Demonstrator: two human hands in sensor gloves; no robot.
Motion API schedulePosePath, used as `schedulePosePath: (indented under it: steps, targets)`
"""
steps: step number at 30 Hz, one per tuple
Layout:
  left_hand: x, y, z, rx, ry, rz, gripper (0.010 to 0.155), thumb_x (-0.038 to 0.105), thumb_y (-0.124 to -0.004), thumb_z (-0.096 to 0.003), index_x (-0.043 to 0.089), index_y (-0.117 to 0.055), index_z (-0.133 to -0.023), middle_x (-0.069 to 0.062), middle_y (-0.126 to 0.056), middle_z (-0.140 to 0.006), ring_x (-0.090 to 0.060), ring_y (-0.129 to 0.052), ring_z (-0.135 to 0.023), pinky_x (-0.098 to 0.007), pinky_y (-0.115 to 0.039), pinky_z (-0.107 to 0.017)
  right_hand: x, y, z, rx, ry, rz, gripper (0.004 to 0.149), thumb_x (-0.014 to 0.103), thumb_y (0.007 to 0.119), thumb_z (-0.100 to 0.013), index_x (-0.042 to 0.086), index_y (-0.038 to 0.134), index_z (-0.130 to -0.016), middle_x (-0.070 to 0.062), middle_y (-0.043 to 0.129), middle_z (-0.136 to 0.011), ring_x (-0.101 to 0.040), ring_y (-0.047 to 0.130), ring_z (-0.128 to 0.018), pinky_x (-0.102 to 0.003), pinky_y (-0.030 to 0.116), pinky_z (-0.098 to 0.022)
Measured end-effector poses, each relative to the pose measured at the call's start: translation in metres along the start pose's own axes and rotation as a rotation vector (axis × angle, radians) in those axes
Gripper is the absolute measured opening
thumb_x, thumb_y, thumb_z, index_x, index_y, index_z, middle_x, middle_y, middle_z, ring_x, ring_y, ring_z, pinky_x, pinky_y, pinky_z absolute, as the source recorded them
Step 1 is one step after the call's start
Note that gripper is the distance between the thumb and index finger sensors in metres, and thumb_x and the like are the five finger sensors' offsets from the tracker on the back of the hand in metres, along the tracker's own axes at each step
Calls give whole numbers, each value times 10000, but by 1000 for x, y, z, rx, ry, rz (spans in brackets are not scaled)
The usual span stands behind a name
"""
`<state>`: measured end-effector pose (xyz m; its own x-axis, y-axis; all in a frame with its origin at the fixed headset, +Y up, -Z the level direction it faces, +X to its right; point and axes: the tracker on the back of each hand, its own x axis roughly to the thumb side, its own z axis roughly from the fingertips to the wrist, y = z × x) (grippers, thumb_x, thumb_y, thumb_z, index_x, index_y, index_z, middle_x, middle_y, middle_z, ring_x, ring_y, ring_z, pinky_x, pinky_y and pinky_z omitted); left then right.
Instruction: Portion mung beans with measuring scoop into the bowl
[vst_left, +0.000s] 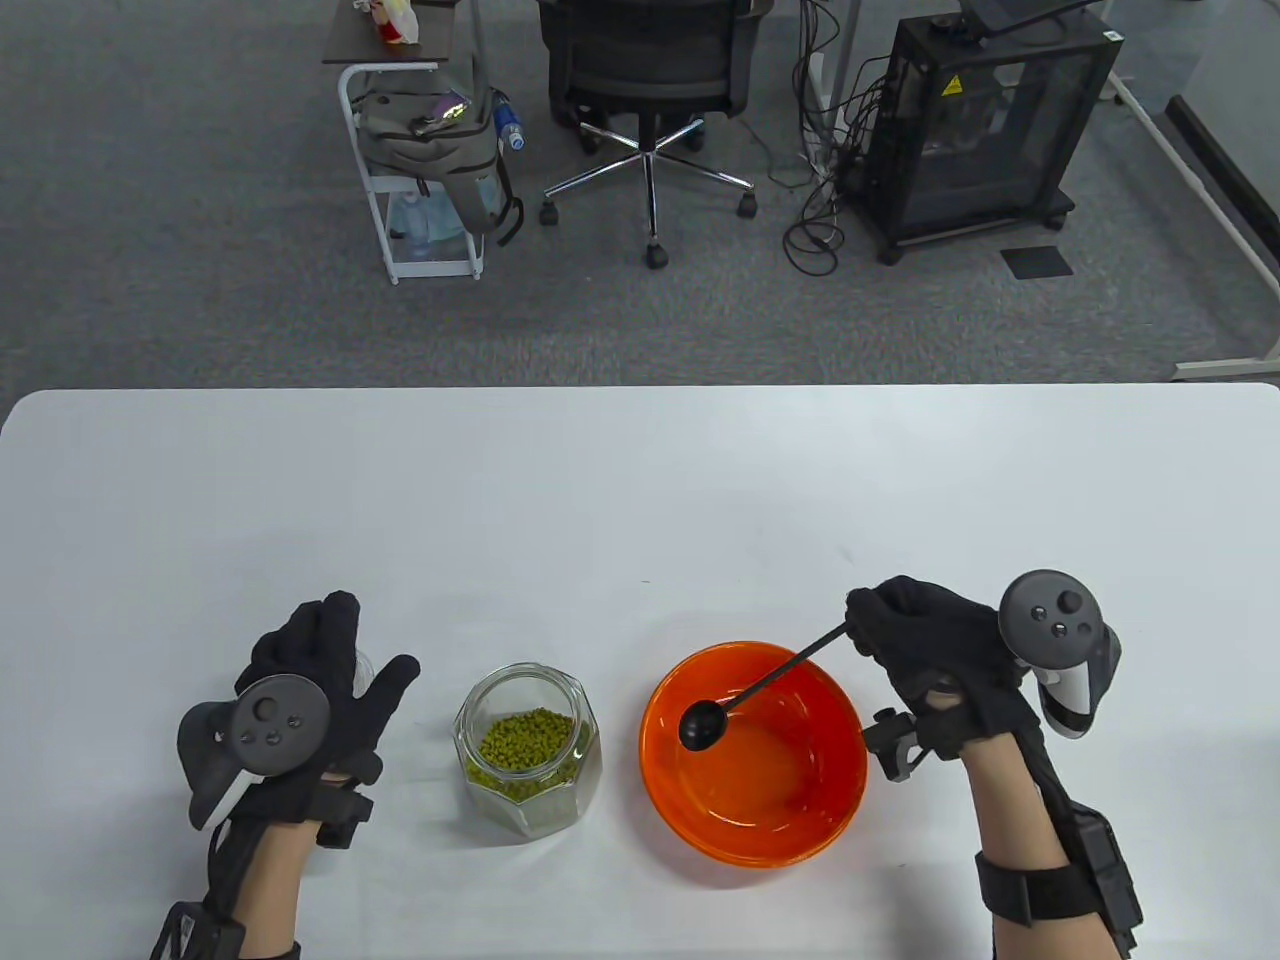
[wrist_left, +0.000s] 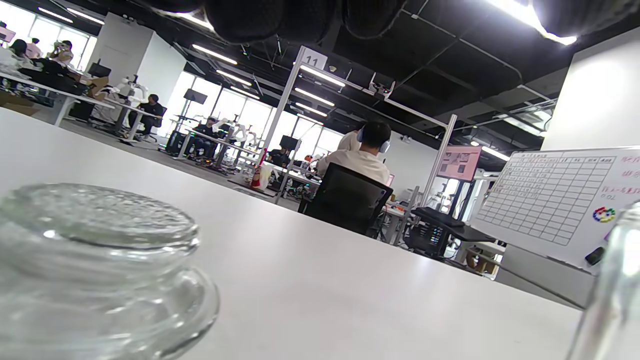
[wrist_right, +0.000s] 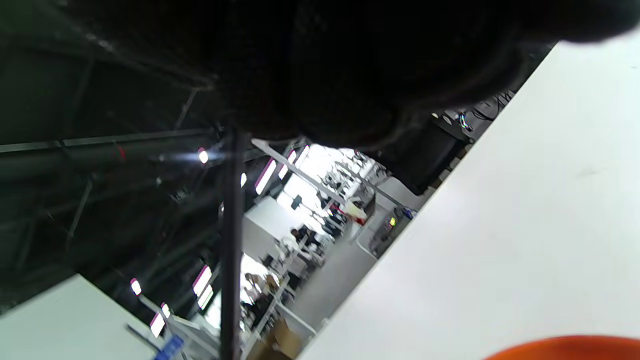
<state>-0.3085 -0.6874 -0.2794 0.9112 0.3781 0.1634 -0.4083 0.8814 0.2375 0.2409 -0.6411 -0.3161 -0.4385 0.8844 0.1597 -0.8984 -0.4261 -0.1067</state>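
Even, bright overhead light fell on the tabletop (vst_left: 640, 480), leaving only soft, faint shadows. In the left wrist view ceiling strips flared and the near glass lid (wrist_left: 95, 260) was blurred. The right wrist view was dark, smeared and tilted.

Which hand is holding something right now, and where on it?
The right hand grips the black scoop by its handle's far end; the left hand holds nothing.

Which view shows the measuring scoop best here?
The table view: the whole measuring scoop shows, its head over the orange bowl, held by the right hand. Right wrist view shows only its handle; left wrist view, nothing.
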Motion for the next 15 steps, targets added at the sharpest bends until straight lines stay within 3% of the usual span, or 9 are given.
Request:
schedulePosePath:
  steps: [13, 15]
  targets:
    - [30, 0, 6, 25, -129, 164, 900, 754, -562, -517, 83, -475, -1110, -243, -499, -1113, -524, -580, -909, -679, -510, -677, -17, 0, 35, -269, -28, -155, 416, 458, 808, -461, 85, 984, -514, -103, 1032, -388, -249, 978, -244, -380, 854, -204]
    - [35, 0, 7, 19, -156, 203, 914, 765, -549, -512, 76, -479, -1108, -245, -507, -1112, -526, -584, -910, -682, -511, -678, -24, 0, 35, -266, -2, -185, 418, 461, 803, -464, 88, 981, -522, -100, 1030, -395, -247, 978, -251, -377, 854, -207]
